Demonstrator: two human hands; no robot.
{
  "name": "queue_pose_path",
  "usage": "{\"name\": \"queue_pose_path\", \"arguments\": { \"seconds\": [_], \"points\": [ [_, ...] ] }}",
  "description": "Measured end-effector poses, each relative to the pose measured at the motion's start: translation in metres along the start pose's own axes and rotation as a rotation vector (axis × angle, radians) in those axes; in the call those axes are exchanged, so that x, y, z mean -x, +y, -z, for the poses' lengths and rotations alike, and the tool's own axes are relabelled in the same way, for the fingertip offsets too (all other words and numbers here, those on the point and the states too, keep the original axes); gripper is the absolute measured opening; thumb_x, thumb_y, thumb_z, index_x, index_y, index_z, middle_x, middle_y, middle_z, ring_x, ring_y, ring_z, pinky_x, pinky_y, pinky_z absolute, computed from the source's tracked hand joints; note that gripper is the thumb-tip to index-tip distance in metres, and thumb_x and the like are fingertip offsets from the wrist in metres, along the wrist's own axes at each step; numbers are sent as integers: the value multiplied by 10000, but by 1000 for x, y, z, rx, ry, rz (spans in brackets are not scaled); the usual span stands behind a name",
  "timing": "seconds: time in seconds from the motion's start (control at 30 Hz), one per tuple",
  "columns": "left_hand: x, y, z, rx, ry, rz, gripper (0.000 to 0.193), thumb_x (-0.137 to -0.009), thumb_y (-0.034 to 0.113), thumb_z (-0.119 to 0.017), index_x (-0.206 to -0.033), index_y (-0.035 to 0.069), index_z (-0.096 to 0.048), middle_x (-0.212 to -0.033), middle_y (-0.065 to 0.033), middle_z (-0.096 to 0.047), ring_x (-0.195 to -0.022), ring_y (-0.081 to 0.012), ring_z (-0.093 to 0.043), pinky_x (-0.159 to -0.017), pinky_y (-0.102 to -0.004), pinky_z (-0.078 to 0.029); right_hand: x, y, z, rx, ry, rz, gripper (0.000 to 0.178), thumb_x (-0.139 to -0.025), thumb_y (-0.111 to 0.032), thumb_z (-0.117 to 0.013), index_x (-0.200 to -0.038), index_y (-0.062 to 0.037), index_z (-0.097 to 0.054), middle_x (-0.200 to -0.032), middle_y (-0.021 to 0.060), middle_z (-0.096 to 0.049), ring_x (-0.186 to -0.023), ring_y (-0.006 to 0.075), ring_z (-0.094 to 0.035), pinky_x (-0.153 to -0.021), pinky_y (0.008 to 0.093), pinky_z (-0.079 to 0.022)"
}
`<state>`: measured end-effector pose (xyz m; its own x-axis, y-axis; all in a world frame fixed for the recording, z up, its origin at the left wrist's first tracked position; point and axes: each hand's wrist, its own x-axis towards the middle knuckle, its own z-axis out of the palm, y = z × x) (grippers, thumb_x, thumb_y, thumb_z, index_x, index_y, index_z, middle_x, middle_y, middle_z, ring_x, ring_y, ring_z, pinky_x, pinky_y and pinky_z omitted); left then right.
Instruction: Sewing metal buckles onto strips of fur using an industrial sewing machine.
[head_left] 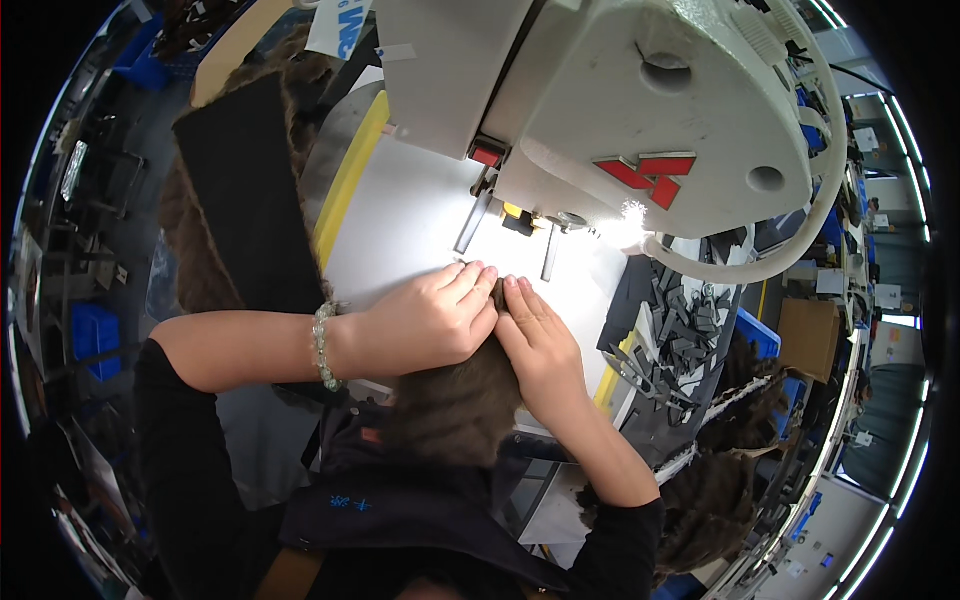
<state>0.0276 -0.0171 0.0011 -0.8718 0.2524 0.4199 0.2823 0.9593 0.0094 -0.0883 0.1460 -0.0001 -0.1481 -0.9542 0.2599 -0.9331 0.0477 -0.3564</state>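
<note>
A piece of brown fur hangs over the front edge of the white work surface, its far end between my two hands. My left hand, with a beaded bracelet at the wrist, presses its closed fingers on the fur's far edge. From the other side my right hand grips the same edge, fingers together and fingertips almost touching the left ones. Just beyond the fingertips is the lit working end of a pale sewing machine. What lies under the fingers is hidden.
Left of the machine lies a black panel edged with brown fur. Many dark grey strips are heaped at the right. A white hose curves round the machine head. Beyond the strips are more fur and a cardboard box.
</note>
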Motion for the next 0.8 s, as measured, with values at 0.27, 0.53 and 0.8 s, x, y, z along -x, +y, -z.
{"name": "queue_pose_path", "arguments": {
  "seconds": [0.27, 0.53, 0.8],
  "points": [
    [5, 3, 0, -179, -29, -146, 315, -763, 120, -567, -954, -114, -655, -984, -256, -671, -964, -327, -667, -844, -362, -535, -1, 2, -2, 218, 64, 173, 100, -796, -60, -606, -876, -2, -593, -1151, 233, -617, -1082, 321, -626, -916, 378, -521],
    [-4, -6, 10, -96, -62, -155, 253, -770, 91, -591, -940, -81, -662, -972, -219, -676, -931, -299, -676, -836, -351, -547, -6, 11, 10, 223, 43, 256, 121, -785, -53, -610, -891, 5, -602, -1090, 217, -636, -1022, 308, -651, -872, 360, -546],
    [-28, -30, 4, -200, -4, -150, 234, -788, 108, -611, -950, -53, -661, -971, -183, -676, -936, -264, -666, -843, -334, -540, -33, 28, 27, 288, 128, 245, 169, -758, -63, -623, -911, 7, -607, -1016, 194, -646, -952, 301, -672, -818, 349, -564]
  ]
}}
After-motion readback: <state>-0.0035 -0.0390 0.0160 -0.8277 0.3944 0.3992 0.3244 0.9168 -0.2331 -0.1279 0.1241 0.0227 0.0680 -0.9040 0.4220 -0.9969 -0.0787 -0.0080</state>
